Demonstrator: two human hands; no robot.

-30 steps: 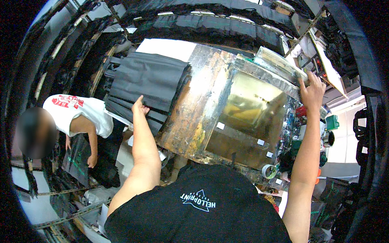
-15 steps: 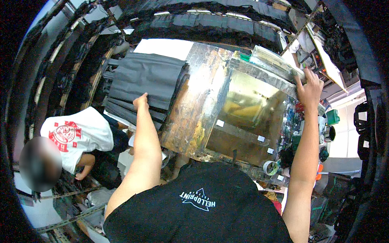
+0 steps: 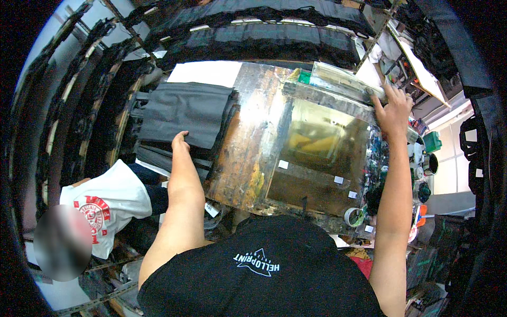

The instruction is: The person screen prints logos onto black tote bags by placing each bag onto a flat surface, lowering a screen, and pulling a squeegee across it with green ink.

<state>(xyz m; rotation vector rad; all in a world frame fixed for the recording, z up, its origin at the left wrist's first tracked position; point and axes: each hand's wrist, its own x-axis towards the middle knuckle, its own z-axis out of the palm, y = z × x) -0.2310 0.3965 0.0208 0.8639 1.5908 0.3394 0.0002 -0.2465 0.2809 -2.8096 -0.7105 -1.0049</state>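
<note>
A dark sheet of cloth [image 3: 185, 108] lies fairly flat at the left end of the worktable, over a darker layer. At its near edge is my left hand [image 3: 181, 141], fingers together, apparently pinching the edge. To the right lies a printing screen [image 3: 322, 142] with amber mesh in a worn frame. Along its far side rests a long pale bar that looks like a squeegee [image 3: 340, 82]. My right hand [image 3: 395, 112] grips the far right corner, with thumb and fingers around the end of this bar; the palm hides part of the frame.
A white sheet [image 3: 206, 73] lies beyond the cloth. Near the screen's right side are a tape roll [image 3: 354, 217], a green container [image 3: 433, 141] and several pots. Racks with dark panels [image 3: 253, 39] surround the table. A person in a white shirt [image 3: 113, 195] bends at the left.
The view has shifted, so the table sits slightly further left. The dark cloth looks smoother. The person at the left has moved lower in view. Both my hands keep their places.
</note>
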